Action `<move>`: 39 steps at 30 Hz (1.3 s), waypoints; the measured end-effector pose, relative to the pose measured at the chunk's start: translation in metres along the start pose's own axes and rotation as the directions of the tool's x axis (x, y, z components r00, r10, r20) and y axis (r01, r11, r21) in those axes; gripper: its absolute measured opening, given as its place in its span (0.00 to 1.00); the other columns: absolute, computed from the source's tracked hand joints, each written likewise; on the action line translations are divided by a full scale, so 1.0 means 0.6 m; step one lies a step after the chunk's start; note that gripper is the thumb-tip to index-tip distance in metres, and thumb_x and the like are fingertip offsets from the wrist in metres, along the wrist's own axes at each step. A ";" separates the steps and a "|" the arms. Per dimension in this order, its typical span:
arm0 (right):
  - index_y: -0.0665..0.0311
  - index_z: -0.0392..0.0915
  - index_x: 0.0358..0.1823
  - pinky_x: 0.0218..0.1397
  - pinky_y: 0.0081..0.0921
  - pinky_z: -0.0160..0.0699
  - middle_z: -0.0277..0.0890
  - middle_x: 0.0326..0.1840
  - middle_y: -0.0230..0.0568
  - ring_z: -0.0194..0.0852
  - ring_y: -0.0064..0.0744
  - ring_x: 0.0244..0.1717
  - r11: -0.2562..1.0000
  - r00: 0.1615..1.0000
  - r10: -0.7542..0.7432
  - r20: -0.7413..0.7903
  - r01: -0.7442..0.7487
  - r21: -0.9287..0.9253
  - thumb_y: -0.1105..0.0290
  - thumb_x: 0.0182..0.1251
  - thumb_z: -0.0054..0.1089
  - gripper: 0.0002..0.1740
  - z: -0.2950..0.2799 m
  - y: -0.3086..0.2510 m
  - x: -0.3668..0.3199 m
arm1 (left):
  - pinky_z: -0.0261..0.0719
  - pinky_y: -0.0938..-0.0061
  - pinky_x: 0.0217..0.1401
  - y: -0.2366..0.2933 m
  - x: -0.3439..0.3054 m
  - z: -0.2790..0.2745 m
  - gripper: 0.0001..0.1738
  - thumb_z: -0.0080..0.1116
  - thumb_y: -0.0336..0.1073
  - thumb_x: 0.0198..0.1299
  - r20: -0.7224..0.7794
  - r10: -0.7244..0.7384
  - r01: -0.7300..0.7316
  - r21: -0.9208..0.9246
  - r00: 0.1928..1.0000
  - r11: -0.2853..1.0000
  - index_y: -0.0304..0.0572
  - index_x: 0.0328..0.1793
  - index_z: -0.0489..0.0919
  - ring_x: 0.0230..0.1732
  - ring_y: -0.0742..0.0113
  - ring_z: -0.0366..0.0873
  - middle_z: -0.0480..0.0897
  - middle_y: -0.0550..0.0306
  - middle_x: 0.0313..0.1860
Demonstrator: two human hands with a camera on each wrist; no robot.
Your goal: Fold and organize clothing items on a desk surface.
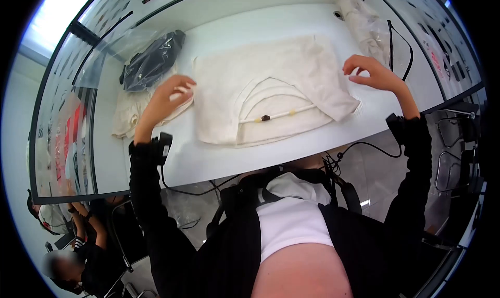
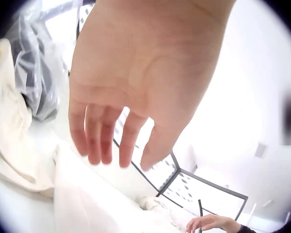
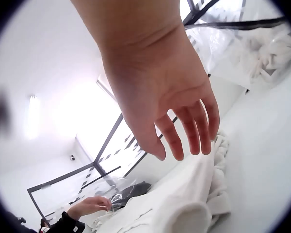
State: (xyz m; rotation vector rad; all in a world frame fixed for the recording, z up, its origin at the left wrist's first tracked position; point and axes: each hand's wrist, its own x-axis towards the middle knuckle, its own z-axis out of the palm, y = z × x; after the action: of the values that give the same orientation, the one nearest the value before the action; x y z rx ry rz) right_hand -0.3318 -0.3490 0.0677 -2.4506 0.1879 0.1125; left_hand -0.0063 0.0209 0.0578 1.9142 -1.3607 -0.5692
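Note:
A cream cloth garment (image 1: 271,63) lies folded flat on the white table. Near its front edge is a curved opening, crossed by a pale cord (image 1: 281,114) that carries a dark brown bead-like piece (image 1: 265,118). My left hand (image 1: 169,97) hovers at the garment's left edge, fingers loosely bent. On the opposite side my right hand (image 1: 372,73) hangs just past the right edge, fingers relaxed. Both wrist views show the left palm (image 2: 136,82) and the right palm (image 3: 160,82) with nothing in them.
At the back left lies a dark item in clear plastic (image 1: 153,61), with more cream cloth (image 1: 127,110) below it. A plastic-wrapped cream bundle (image 1: 362,24) sits at the back right, near a black strap (image 1: 403,42). Framed panels border the table. Another person (image 1: 83,261) sits at lower left.

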 end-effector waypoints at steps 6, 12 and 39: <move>0.62 0.69 0.46 0.49 0.24 0.69 0.68 0.49 0.33 0.68 0.25 0.50 0.987 0.979 -0.002 -0.202 0.035 0.158 0.81 0.55 0.46 0.16 -0.001 0.061 0.101 | 0.65 0.75 0.56 -0.103 0.121 -0.011 0.22 0.40 0.17 0.50 -0.136 0.020 -0.029 -0.065 0.991 0.997 0.41 0.52 0.71 0.55 0.68 0.68 0.73 0.60 0.52; 0.60 0.67 0.54 0.51 0.25 0.69 0.64 0.57 0.34 0.65 0.27 0.54 0.990 0.946 -0.041 -0.321 0.083 0.117 0.82 0.53 0.43 0.24 0.003 0.136 0.166 | 0.64 0.78 0.58 -0.169 0.152 0.010 0.25 0.43 0.16 0.49 -0.017 -0.044 0.038 -0.270 0.999 0.962 0.39 0.55 0.71 0.54 0.70 0.69 0.74 0.59 0.52; 0.61 0.68 0.38 0.48 0.15 0.65 0.73 0.47 0.35 0.67 0.20 0.45 0.593 0.850 0.168 -0.499 0.317 0.740 0.80 0.55 0.45 0.10 0.026 0.226 0.174 | 0.71 0.80 0.48 -0.206 0.138 0.009 0.09 0.44 0.20 0.56 -0.361 -0.177 -0.106 -0.641 0.916 0.760 0.40 0.40 0.69 0.43 0.74 0.72 0.73 0.60 0.43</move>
State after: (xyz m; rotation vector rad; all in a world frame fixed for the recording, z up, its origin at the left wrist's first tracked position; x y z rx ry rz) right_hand -0.2519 -0.4540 -0.0423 -1.4840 0.2900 -0.5907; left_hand 0.0960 -0.0344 -0.0352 1.3682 -0.7153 -0.5365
